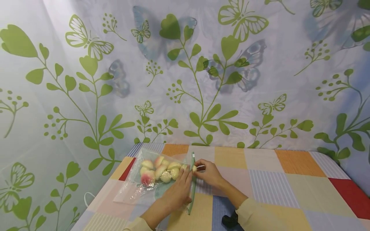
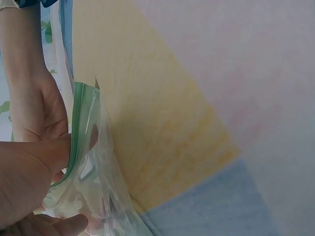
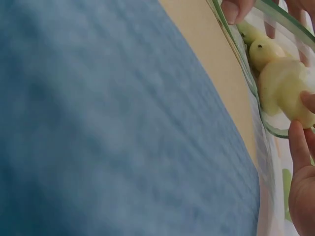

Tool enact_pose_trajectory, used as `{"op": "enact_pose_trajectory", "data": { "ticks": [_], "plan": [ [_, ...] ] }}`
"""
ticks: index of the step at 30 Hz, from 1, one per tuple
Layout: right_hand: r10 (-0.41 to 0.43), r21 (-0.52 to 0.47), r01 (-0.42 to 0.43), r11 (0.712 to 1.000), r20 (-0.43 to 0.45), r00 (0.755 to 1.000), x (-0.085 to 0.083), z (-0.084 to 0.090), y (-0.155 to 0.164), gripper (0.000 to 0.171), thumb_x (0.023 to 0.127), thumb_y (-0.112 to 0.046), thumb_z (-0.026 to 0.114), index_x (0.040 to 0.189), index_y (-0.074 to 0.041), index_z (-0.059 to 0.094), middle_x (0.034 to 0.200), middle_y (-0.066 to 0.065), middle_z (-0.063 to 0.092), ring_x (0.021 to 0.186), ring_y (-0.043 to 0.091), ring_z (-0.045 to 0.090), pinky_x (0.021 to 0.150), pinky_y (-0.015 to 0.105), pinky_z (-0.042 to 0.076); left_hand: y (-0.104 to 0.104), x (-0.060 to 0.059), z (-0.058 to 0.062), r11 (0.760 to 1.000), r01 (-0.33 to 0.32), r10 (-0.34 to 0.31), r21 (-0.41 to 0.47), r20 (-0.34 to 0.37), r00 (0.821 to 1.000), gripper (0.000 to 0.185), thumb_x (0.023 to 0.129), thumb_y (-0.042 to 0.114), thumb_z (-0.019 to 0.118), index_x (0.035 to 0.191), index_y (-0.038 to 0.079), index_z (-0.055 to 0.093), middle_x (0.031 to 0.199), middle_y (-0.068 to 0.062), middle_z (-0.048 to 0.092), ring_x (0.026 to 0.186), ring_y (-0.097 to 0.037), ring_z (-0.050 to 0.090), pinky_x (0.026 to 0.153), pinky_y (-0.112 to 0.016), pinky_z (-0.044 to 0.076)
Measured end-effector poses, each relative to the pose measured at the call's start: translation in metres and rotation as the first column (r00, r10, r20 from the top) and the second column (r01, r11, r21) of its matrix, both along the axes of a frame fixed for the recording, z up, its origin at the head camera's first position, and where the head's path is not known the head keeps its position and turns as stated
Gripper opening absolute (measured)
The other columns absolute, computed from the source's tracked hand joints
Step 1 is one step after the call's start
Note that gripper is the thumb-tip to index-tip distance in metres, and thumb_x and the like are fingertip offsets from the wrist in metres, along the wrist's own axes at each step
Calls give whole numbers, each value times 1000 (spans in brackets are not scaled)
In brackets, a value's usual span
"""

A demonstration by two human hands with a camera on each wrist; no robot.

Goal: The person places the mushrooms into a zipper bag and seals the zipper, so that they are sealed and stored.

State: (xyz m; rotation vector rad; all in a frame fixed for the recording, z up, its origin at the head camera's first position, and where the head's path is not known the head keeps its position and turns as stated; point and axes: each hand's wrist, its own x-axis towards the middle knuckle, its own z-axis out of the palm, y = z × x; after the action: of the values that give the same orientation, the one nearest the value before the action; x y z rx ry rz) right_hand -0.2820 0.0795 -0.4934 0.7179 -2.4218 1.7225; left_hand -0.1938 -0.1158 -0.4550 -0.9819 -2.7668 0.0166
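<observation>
A clear zip bag point(image 1: 128, 189) with a green closure strip point(image 1: 192, 189) lies on its side, mouth toward the right. Several yellow fruits with pink blush, like peaches point(image 1: 148, 177), are bunched inside. My left hand point(image 1: 180, 187) lies over the mouth end and grips its edge, with a fingertip point(image 3: 231, 11) over the green rim in the right wrist view. At the opening, my right hand point(image 1: 210, 175) pinches a pale yellow peach point(image 3: 300, 105) between thumb and fingers. In the left wrist view, the right hand point(image 2: 37, 108) is behind the green strip, its fingertips partly hidden.
A patchwork cloth point(image 1: 277, 189) covers the table. Behind it hangs a curtain point(image 1: 179, 122) printed with leaves and butterflies. A black device point(image 1: 229, 220) sits at my right wrist, and a white loop of cord point(image 1: 86, 199) shows beside the table's left edge.
</observation>
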Motion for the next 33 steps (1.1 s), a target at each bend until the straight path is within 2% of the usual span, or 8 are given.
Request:
{"op": "enact_pose_trajectory", "data": {
  "ticks": [6,11,15,25,33],
  "plan": [
    [-64,-3,64,998,-2,998,-1,-1,-7,19,87,-11,82,101,-6,70,106,7,70,99,30,72,77,35,61,2,-2,0,1000,15,-15,-9,-17,1000,111,75,31,93,155,-13,28,162,-32,24,145,-46,34,117,-39,33],
    [-79,3,79,997,3,997,-1,-3,-13,15,88,-13,82,98,-7,72,103,5,71,97,30,72,76,33,61,1,-1,0,1000,17,-18,22,11,1000,111,76,28,92,155,-14,26,163,-33,21,144,-47,35,116,-39,37],
    [-84,-2,84,996,46,995,-1,-1,-13,13,90,-14,81,99,-7,74,103,5,71,98,30,72,77,34,61,2,-2,-1,999,14,-15,43,37,999,112,77,27,92,156,-13,23,164,-32,18,145,-47,34,115,-39,38],
    [-63,-34,69,997,150,987,-3,-2,-12,22,93,-19,78,109,-5,77,111,8,73,108,36,69,84,42,61,3,-2,0,997,35,-38,62,45,998,111,78,23,92,156,-14,21,164,-33,17,145,-49,32,113,-40,41],
    [38,-86,-19,996,219,975,-4,-6,-19,22,91,-11,77,111,-3,78,110,8,74,106,29,71,85,38,60,0,-1,-1,996,41,-47,81,69,997,111,80,22,90,157,-13,19,165,-33,14,146,-50,30,112,-41,41]
  ]
}}
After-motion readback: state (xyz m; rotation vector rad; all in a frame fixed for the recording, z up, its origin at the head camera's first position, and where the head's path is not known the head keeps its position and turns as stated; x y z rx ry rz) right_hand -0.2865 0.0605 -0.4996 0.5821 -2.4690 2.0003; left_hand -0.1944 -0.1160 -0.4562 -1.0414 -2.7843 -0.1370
